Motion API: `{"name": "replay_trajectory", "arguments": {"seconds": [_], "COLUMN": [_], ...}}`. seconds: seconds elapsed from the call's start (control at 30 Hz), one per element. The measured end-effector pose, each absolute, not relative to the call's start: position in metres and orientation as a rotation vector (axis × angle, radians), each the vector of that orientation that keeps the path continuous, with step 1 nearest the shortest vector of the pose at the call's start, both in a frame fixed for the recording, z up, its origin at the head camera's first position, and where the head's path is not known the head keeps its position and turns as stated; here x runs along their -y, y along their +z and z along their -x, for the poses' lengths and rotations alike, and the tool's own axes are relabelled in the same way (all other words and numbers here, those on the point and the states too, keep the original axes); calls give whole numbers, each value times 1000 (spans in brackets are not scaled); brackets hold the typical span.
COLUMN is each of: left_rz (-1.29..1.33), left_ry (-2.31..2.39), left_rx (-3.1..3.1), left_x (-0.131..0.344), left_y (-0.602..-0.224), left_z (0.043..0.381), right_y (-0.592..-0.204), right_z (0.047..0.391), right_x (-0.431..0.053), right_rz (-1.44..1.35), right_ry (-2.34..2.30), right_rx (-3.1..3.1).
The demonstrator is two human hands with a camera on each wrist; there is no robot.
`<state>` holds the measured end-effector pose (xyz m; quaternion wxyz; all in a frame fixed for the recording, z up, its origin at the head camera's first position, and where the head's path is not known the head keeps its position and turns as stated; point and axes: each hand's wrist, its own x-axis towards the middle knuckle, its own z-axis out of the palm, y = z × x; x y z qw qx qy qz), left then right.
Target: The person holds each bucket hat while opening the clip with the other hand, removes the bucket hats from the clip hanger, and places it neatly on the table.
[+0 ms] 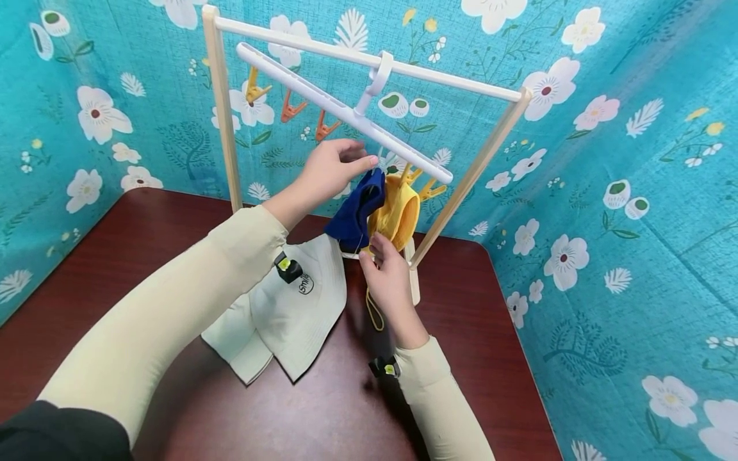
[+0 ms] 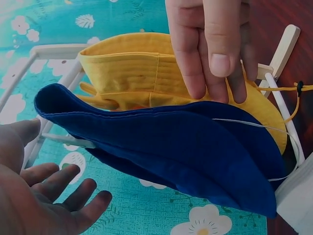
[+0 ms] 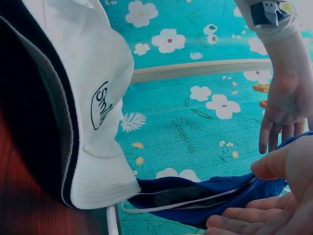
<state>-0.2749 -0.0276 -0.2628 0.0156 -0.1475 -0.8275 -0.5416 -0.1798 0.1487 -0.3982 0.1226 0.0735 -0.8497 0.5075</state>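
Observation:
A blue bucket hat (image 1: 360, 208) hangs on edge beside a yellow bucket hat (image 1: 398, 208) beneath a white clip hanger (image 1: 346, 112). In the left wrist view, a pale clip (image 2: 71, 141) is at one end of the blue hat (image 2: 166, 147). My left hand (image 1: 328, 169) is by that clip, fingers spread and loosely bent, not gripping. My right hand (image 1: 389, 275) is lower, at the hats' brims; its straight fingers (image 2: 193, 73) lie against the blue hat. On the table, a white bucket hat (image 1: 300, 298) lettered "Smile" lies below my left forearm.
The hanger hooks onto a wooden rack (image 1: 221, 109) with a white top bar. A yellow clip (image 1: 254, 86) and two orange clips (image 1: 291, 107) dangle at the hanger's left end. A yellow cord (image 1: 375, 310) hangs down near my right wrist. Patterned blue cloth surrounds the dark red table (image 1: 461, 358).

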Motion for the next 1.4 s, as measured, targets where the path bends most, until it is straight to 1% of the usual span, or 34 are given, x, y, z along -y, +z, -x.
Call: {"name": "replay_trajectory", "arguments": {"seconds": [0.2,0.53,0.87,1.0,1.4], "left_rz": [478,511,511,536,452], "left_ry": [-1710,-1599,-1794,-1731,-1556], "left_rx": [2567,2615,2549,2534,2556], "left_x": [20,8,-1,-5,-13], "left_y": [-262,-258,-259,-259,-258], "left_z": [284,293,298,297,295], "right_y": [-400,-404,-403,-402,-401], "right_z": [182,183,185,186,191], "right_x": [-148,-149,-148,-148,-146], "right_rz": [-199,-207,-216,-209,-198], "right_ry": [1460,1459,1463,1452,1343], "right_rx": [2493,2495,2471,2475,2514]}}
